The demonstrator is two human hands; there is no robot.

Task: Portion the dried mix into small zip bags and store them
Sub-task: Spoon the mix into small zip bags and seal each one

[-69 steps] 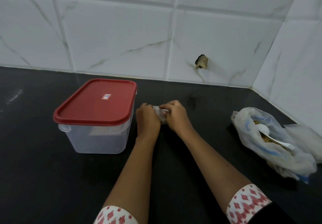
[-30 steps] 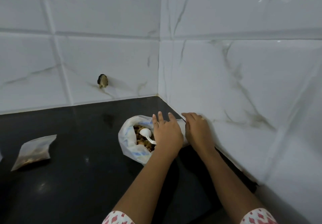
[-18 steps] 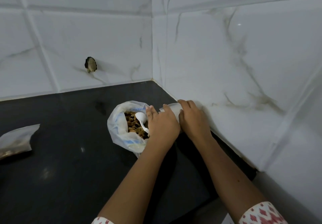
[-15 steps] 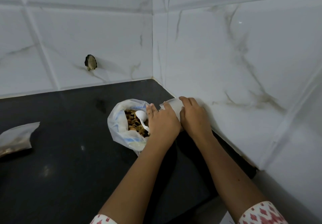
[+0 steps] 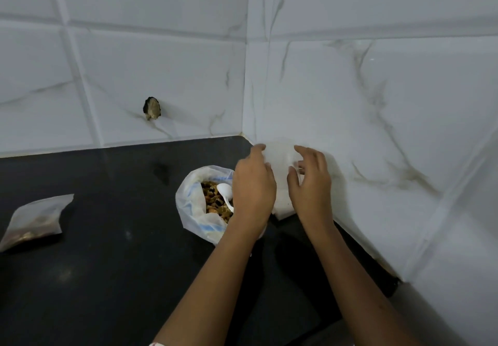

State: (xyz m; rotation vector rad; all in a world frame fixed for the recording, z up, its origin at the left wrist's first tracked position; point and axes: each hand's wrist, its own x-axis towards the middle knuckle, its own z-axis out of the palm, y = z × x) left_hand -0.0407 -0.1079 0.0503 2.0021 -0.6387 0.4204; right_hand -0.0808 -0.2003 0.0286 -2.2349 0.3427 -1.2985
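Bare forearms (image 5: 215,278); red-patterned white cuff (image 5: 155,344)

Left hand (image 5: 253,192) beside right hand (image 5: 310,184), fingers curled, arms outstretched

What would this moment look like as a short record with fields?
Place: black counter in a tiled corner
Hands: left hand and right hand hold an empty zip bag between them, upright
Supply: large bag open, dried mix inside, white spoon resting in it
Done: one filled zip bag lying at the far left
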